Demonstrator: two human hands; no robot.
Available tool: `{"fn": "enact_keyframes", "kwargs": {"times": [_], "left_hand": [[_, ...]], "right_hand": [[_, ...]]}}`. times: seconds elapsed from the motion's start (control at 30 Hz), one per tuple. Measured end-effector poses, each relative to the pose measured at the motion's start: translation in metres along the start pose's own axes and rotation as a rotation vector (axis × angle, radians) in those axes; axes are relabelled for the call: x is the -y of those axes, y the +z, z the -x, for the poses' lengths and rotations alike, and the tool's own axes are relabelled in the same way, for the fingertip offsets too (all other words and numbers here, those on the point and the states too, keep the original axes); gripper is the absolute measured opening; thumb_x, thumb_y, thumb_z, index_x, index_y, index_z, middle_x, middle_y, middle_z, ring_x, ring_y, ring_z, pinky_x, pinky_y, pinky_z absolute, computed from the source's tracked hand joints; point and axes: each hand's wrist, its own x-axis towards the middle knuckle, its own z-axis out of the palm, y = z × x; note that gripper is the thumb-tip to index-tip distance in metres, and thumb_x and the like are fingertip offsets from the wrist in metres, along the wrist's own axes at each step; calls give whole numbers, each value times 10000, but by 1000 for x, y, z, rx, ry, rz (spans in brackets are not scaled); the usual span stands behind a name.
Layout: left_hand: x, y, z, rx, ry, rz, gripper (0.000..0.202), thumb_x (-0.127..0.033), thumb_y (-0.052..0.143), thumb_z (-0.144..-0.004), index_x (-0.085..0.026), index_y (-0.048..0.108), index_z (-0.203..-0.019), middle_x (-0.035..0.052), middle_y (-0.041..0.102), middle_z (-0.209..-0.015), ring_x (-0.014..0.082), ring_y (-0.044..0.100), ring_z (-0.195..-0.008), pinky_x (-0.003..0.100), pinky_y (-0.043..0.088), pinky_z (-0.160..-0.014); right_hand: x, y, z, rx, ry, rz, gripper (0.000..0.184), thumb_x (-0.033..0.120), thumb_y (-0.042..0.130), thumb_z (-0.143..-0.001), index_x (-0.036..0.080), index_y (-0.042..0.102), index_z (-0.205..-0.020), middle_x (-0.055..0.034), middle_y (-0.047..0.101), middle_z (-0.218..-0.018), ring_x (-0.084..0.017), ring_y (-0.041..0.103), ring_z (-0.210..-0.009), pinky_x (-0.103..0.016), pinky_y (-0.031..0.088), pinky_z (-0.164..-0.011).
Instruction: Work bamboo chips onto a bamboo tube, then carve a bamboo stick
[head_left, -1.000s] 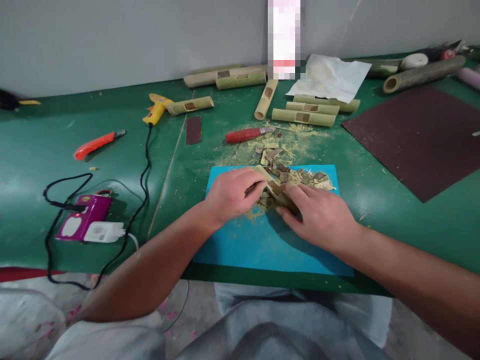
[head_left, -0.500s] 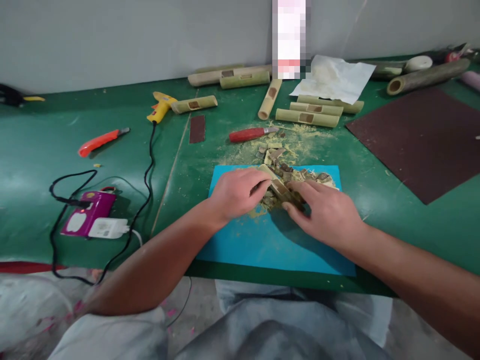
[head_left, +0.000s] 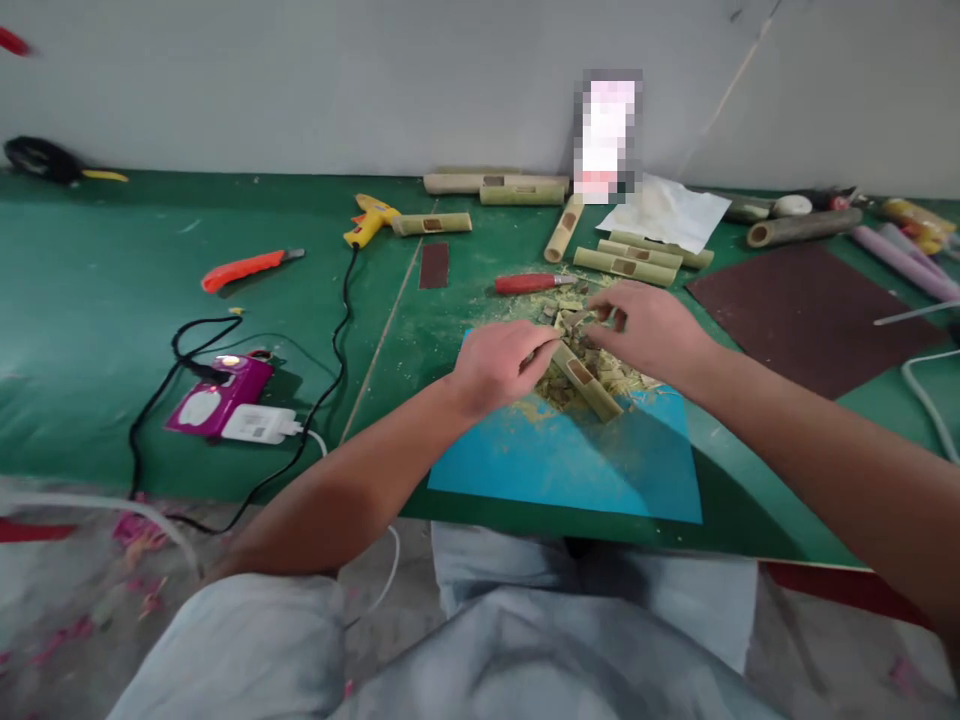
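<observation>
While the left hand [head_left: 499,368] pinches the far end of a notched bamboo tube [head_left: 589,388], aslant over scraps [head_left: 616,368] on a blue sheet [head_left: 570,465], the right hand [head_left: 645,322] curls near a red-handled knife [head_left: 529,284], its hold hard to tell.

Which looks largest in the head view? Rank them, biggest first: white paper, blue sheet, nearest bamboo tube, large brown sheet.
1. Blue sheet
2. Large brown sheet
3. White paper
4. Nearest bamboo tube
The blue sheet is nearer the camera, so true size is unsure.
</observation>
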Motion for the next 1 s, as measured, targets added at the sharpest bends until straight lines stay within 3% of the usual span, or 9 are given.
{"fn": "enact_keyframes", "kwargs": {"times": [0.17,0.37,0.5,0.63,0.77,0.87,1.0], "left_hand": [[4,-2,1,-142,28,17,149,-218,572,-991,-172,711,-1013,26,764,-791,110,687,-662,217,517,-650],[7,-1,1,-251,73,48,106,-178,601,-962,-176,699,-1005,31,781,-830,110,695,-667,220,531,-652],[5,-2,2,-247,64,41,107,-190,596,-969,-184,699,-998,17,768,-794,107,678,-643,226,530,-641],[2,-3,1,-286,65,74,101,-182,607,-963,-188,703,-995,7,758,-776,101,669,-632,220,521,-632],[0,-4,0,-288,27,89,98,-179,613,-958,-189,706,-984,-7,737,-730,90,627,-589,208,512,-624],[0,-5,0,-275,7,91,98,-184,612,-959,-188,708,-977,-11,724,-706,86,606,-572,203,508,-621],[-1,-7,1,-256,23,106,102,-172,612,-952,-187,704,-995,-4,733,-722,91,620,-585,211,512,-627]], "right_hand": [[41,5,-36,333,11,312,242,366,608,-856,196,713,-992,-123,729,-1034,-264,647,-884,-334,378,-614],[59,10,-47,466,-11,351,87,277,667,-774,192,687,-774,-105,690,-786,-219,619,-748,-310,345,-575],[51,7,-50,447,42,314,141,311,676,-773,189,648,-708,-68,606,-652,-188,565,-662,-309,328,-561],[41,-12,-47,408,105,218,272,383,619,-834,206,589,-628,-35,538,-586,-150,483,-574,-314,311,-522],[24,-28,-41,303,234,-145,178,291,676,-768,203,612,-628,-20,577,-602,-135,500,-583,-302,355,-537],[6,-25,-36,283,282,-238,111,267,627,-795,203,648,-707,-30,625,-644,-140,545,-586,-295,416,-540],[-12,-12,-25,104,356,-576,109,224,636,-781,215,612,-675,7,556,-564,-116,465,-509,-282,381,-490]]}}
